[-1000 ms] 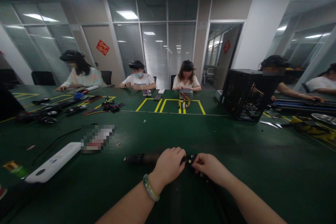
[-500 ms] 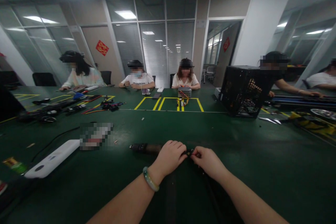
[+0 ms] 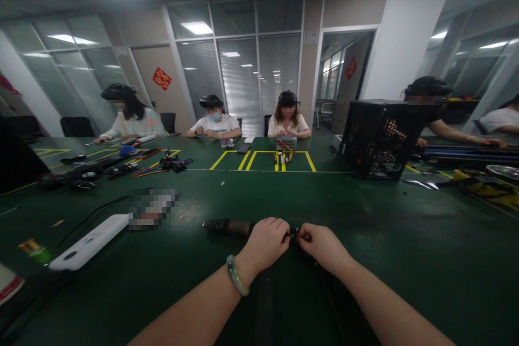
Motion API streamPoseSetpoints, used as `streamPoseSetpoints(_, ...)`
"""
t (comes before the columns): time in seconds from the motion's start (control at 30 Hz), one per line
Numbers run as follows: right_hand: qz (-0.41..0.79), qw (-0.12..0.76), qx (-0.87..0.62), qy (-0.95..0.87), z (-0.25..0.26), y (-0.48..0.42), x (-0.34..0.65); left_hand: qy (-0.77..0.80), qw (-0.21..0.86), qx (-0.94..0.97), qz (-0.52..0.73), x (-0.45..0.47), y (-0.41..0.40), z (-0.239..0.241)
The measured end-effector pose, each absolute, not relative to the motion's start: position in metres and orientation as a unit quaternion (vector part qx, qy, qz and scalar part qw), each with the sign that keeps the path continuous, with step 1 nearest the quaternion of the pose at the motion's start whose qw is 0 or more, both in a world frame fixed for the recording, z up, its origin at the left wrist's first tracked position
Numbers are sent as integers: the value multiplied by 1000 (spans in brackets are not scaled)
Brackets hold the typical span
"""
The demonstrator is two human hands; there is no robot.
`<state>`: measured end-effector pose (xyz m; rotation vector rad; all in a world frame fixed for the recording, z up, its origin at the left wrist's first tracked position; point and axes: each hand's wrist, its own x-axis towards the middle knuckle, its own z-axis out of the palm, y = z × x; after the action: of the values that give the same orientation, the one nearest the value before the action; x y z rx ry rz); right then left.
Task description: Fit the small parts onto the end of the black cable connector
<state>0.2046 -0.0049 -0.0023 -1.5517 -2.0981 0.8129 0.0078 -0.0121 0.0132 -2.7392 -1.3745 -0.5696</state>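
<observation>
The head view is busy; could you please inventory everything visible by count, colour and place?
table: 1, green with yellow tape, centre
cylindrical tool: 1, black-brown, near middle
long device: 1, white, near left
pixelated item: 1, masked, beyond device
bottle: 1, green-gold, near left
cup-like thing: 1, white-red, left edge
computer case: 1, black, far right
wired box: 1, grey, far middle
parts and wires: many, mostly black, far left
assorted parts: several, mixed, far right
people: 5, mixed clothing, far side
diamond signs: 2, red, background
bracelet: 1, greenish, left wrist
left hand: 1, bare, holding tool
right hand: 1, bare, pinching small dark part
</observation>
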Motion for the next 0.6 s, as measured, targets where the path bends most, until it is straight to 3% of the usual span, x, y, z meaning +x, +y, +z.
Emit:
streamPoseSetpoints(0.4,188,216,-517,-807,2,-6,198,-413,-27,-882,-226,-1,-6,6)
streamPoseSetpoints(0.6,224,212,-522,-796,2,-3,200,-429,-29,-878,-210,2,-4,12)
